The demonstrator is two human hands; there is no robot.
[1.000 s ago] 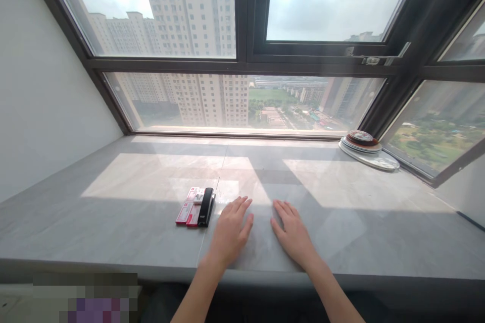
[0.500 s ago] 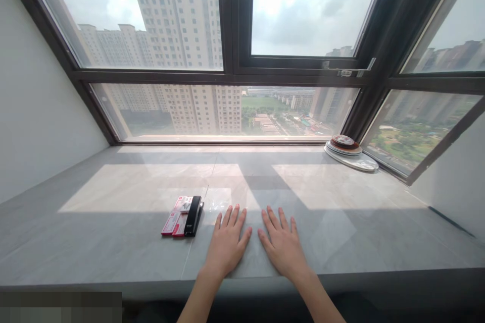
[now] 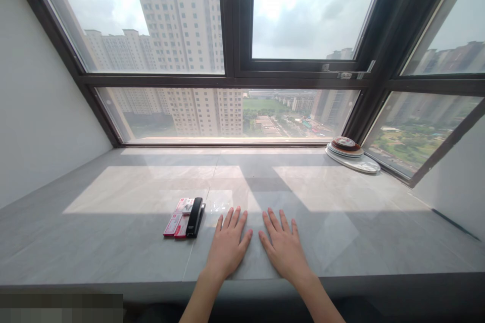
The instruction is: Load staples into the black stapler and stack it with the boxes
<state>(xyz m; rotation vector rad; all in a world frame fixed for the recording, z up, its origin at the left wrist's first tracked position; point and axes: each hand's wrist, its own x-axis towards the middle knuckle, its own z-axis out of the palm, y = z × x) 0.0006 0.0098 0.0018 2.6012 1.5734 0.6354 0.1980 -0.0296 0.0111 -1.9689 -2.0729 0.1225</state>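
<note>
Both palms rest face down on the grey tiled windowsill (image 3: 125, 247), fingers stretched and spread. My left hand (image 3: 228, 247) holds nothing; a short way to its left lies a black stapler (image 3: 194, 218). Beside the stapler, on its left, sit several small red-and-white boxes (image 3: 176, 223), with a paler one near the far end. My right hand (image 3: 283, 245) lies flat to the right of the left one, also with nothing in it. A gap separates the two thumbs.
In the far right corner stands a stack of round plates or discs (image 3: 344, 147) on a larger pale oval piece (image 3: 359, 163). A dark window frame (image 3: 227, 81) with a metal latch (image 3: 350, 73) rises behind the sill. The sill's front edge (image 3: 341, 278) runs just before my wrists.
My hands stay flat in the same place and the objects have not moved. The view has shifted very slightly, so everything sits a little lower and further right.
</note>
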